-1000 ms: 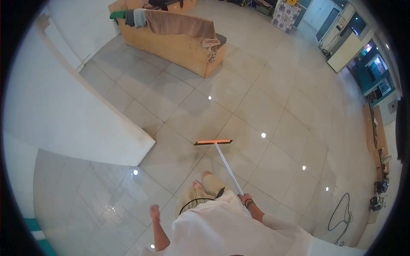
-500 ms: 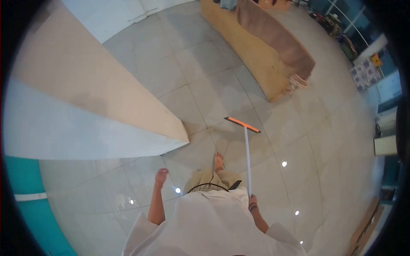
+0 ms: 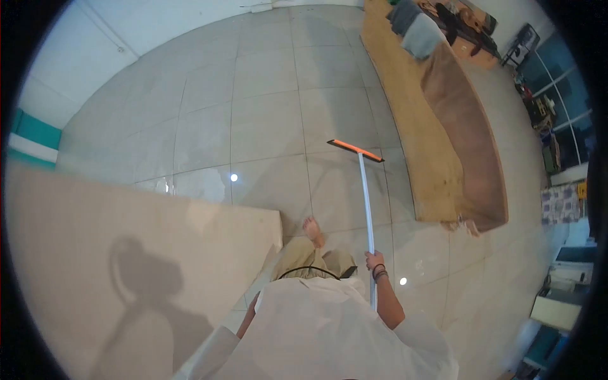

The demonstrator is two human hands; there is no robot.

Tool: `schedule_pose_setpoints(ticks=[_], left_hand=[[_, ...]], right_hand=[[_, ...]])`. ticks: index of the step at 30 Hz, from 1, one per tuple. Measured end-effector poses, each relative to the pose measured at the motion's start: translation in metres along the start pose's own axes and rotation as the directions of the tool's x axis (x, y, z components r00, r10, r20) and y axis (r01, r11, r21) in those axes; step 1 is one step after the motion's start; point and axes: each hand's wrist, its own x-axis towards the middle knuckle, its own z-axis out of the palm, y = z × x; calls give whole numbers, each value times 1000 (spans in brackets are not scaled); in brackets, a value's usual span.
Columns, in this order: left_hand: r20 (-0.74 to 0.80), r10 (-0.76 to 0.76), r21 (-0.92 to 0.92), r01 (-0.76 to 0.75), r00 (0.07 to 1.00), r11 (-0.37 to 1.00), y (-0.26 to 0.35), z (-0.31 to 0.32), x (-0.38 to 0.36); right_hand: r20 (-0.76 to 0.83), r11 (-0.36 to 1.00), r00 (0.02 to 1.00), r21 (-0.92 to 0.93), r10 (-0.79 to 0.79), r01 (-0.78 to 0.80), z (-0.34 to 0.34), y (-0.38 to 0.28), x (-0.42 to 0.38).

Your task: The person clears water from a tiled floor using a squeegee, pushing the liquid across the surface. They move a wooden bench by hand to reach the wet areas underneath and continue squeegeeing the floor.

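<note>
My right hand (image 3: 375,260), with dark bands at the wrist, is closed around the pale pole of a floor squeegee (image 3: 367,206). Its orange head with a black blade (image 3: 356,150) is out in front over the tiled floor (image 3: 266,133), and the pole's lower end runs back past my hip. My left hand (image 3: 254,305) hangs low beside my shirt, near the cream pillar (image 3: 158,259); its fingers are hidden. One bare foot (image 3: 312,232) shows ahead of my trousers.
The pillar's corner stands close on my left. A curved wooden counter (image 3: 405,126) runs along the right, with grey cloth (image 3: 421,35) on its far end. Wet, shiny patches (image 3: 199,183) lie on the floor at left. A white wall (image 3: 158,25) closes the back.
My view has turned and moved forward past the pillar's corner. The counter now stands closer on the right. My right hand has come forward with the pole; my left hand has dropped back beside my body.
</note>
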Motion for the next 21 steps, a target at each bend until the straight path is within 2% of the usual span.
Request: schedule_pose_setpoints(ticks=[2,4,6,7,8,9,10,12,13,17,19,20,21], left_hand=[[-22,29,-55,-30,999,998,68,-6,51],[-45,44,-104,-49,998,993,134,-11,95],[-69,72,-150,-82,995,985,191,-15,119],[-98,96,-181,-113,990,977,182,-4,102],[-118,111,-202,-133,987,970,177,-1,88],[-159,123,-220,-157,980,963,132,7,46],[-177,110,-229,-150,978,962,112,1,26],[-156,22,-218,-56,988,974,111,-26,14],[-148,-19,-209,-13,989,978,120,-37,18],[-171,-194,-186,162,966,969,175,-75,40],[-185,-257,-222,215,948,951,226,-95,54],[-184,-322,-399,229,929,888,221,-101,23],[-156,-381,-538,245,911,807,248,-119,39]], right_hand=[[-25,991,992,-58,-122,120,21,-72,59],[-10,982,996,-169,-91,88,37,-125,80],[5,975,995,-200,-99,98,54,-185,112],[29,962,988,-227,-149,152,49,-142,85],[40,954,986,-250,-162,167,47,-129,74],[58,947,981,-258,-185,194,37,-64,0],[62,943,978,-262,-198,208,39,-45,-7],[60,857,944,-404,-325,321,73,-132,83],[61,862,946,-397,-318,315,83,-166,96],[187,824,929,-431,-319,369,131,-392,170],[235,824,903,-372,-361,426,171,-483,210],[409,582,794,-539,-450,608,193,-485,218],[304,875,894,-259,-329,409,213,-534,212]])
